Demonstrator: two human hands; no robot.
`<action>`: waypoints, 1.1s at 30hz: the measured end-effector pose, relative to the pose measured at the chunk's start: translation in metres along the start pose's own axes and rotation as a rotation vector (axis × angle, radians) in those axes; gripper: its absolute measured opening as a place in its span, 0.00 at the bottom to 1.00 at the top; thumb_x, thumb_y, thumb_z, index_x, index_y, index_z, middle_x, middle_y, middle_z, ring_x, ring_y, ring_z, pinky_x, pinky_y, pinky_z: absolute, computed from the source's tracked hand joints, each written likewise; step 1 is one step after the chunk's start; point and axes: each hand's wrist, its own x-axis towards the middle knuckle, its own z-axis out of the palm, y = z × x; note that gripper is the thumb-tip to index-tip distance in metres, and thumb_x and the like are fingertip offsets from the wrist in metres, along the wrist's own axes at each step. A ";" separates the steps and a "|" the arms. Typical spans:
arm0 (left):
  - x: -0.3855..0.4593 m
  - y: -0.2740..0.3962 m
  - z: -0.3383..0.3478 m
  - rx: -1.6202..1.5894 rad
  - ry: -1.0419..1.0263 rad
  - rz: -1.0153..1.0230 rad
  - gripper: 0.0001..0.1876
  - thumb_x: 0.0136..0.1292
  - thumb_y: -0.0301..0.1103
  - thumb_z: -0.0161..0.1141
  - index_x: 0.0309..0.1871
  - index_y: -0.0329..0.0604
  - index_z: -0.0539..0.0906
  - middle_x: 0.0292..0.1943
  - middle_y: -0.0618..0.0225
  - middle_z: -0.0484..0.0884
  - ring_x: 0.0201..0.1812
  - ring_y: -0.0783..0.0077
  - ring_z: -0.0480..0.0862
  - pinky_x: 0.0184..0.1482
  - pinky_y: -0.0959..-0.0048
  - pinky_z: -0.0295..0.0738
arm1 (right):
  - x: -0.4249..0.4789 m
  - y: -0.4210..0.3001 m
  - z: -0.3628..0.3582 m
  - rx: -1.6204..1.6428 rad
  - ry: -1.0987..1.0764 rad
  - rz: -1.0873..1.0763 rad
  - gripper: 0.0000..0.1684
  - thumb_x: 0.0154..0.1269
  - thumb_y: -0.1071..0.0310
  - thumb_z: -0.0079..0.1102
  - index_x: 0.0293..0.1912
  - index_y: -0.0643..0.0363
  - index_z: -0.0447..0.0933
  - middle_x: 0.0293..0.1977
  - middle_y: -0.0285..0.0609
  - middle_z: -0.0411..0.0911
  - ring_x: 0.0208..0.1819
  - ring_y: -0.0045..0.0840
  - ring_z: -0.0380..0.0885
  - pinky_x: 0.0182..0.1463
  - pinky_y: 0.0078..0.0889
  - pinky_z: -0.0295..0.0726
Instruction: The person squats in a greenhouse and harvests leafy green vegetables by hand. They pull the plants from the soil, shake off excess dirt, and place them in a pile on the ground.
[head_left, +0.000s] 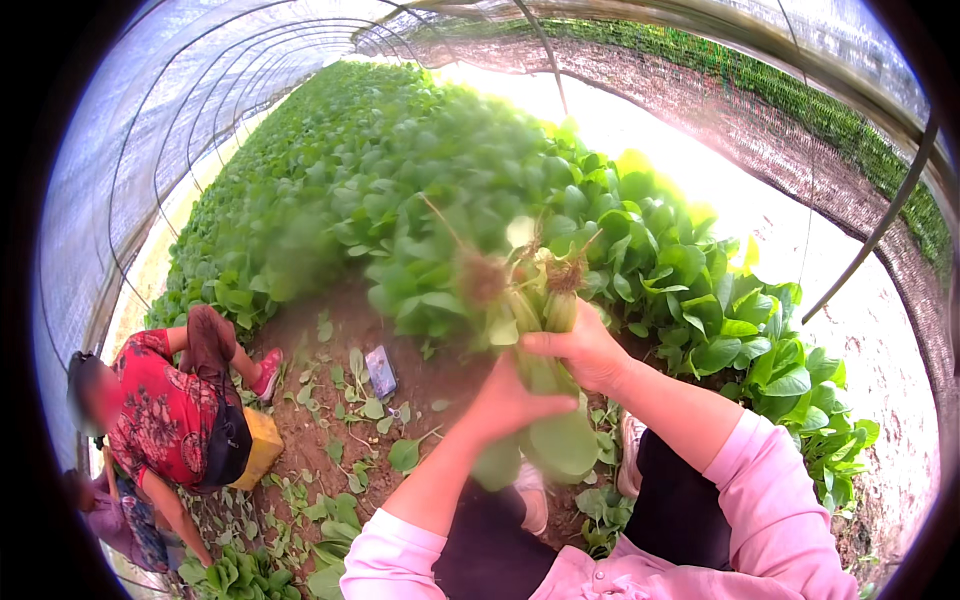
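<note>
A bunch of uprooted leafy green vegetables is held upside down in front of me, with its soil-covered roots up and its broad leaves hanging down. My right hand grips the stems just below the roots, the thumb across them. My left hand is against the lower stems and leaves, slightly blurred, its thumb reaching over them. Several roots stick out at the top of the bunch.
A dense bed of leafy greens runs down the plastic-covered tunnel. Pulled leaves and a phone-like object lie on the soil. At left, a person in red sits on a yellow crate; another person is behind, near piled greens.
</note>
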 end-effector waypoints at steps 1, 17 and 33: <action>0.002 -0.001 0.004 -0.077 -0.016 0.017 0.45 0.40 0.39 0.77 0.62 0.35 0.66 0.52 0.59 0.75 0.55 0.67 0.76 0.58 0.66 0.72 | -0.001 0.000 -0.003 0.037 -0.010 -0.012 0.34 0.54 0.70 0.71 0.59 0.62 0.65 0.50 0.38 0.74 0.50 0.21 0.72 0.56 0.29 0.71; 0.031 -0.010 -0.037 0.656 -0.002 -0.061 0.29 0.40 0.30 0.73 0.50 0.37 0.79 0.40 0.62 0.84 0.40 0.72 0.82 0.47 0.70 0.76 | 0.024 -0.030 -0.063 0.209 0.295 0.154 0.20 0.72 0.52 0.49 0.50 0.58 0.74 0.40 0.38 0.79 0.39 0.25 0.78 0.45 0.33 0.78; 0.020 -0.014 -0.067 0.967 0.292 -0.055 0.22 0.39 0.32 0.66 0.44 0.47 0.80 0.35 0.58 0.82 0.38 0.51 0.81 0.41 0.60 0.75 | 0.024 -0.042 -0.076 -0.471 0.243 0.339 0.22 0.68 0.50 0.52 0.49 0.58 0.73 0.39 0.34 0.74 0.38 0.18 0.71 0.42 0.23 0.71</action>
